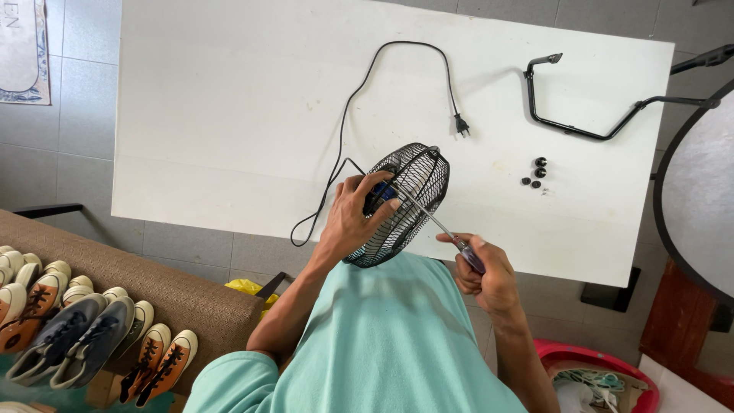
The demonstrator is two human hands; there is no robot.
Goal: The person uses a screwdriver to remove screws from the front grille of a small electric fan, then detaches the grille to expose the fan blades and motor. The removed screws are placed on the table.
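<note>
My left hand grips the back of a small black wire-cage fan, held tilted at the near edge of the white table. My right hand is closed around the handle of a screwdriver, whose shaft points up and left into the fan's grille. The fan's black power cord loops across the table and ends in a plug. Part of the fan's body is hidden behind my left hand.
A black bent metal stand bracket lies at the table's far right, with a few small black knobs near it. Rows of shoes sit on a brown rack at the left. A red basket stands lower right, a round table at right.
</note>
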